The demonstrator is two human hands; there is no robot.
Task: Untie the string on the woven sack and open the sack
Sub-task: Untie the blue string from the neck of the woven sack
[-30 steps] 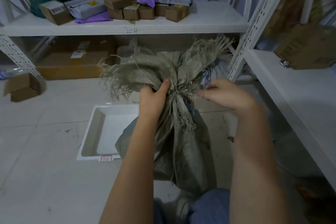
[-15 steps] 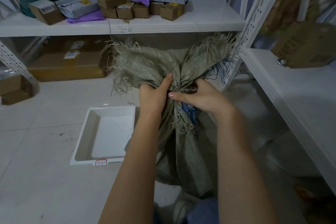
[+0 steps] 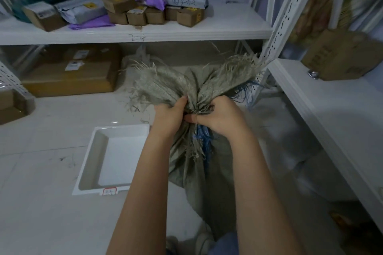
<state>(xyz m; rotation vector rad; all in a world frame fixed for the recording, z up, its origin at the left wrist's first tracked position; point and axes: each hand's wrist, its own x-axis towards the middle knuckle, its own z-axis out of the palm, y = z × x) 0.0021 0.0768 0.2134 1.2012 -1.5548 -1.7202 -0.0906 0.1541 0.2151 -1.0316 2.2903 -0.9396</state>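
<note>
A grey-green woven sack (image 3: 205,174) stands on the floor between my forearms, its frayed mouth (image 3: 165,83) fanned out above a bunched neck. My left hand (image 3: 169,116) grips the neck from the left. Pressed against the same neck from the right, my right hand (image 3: 219,118) has its fingers closed at the tie. Blue string strands (image 3: 204,143) hang below my hands, and more blue threads (image 3: 244,89) stick out at the right of the mouth. The knot itself is hidden under my fingers.
A white plastic tray (image 3: 91,163) lies on the tiled floor left of the sack. White metal shelving (image 3: 228,29) with small cartons and mailers runs behind, with a flat carton (image 3: 68,76) beneath it. Another shelf (image 3: 331,114) runs along the right.
My right hand moved in from beside the sack onto its neck and closed there next to my left hand. The sack's mouth has spread a little wider.
</note>
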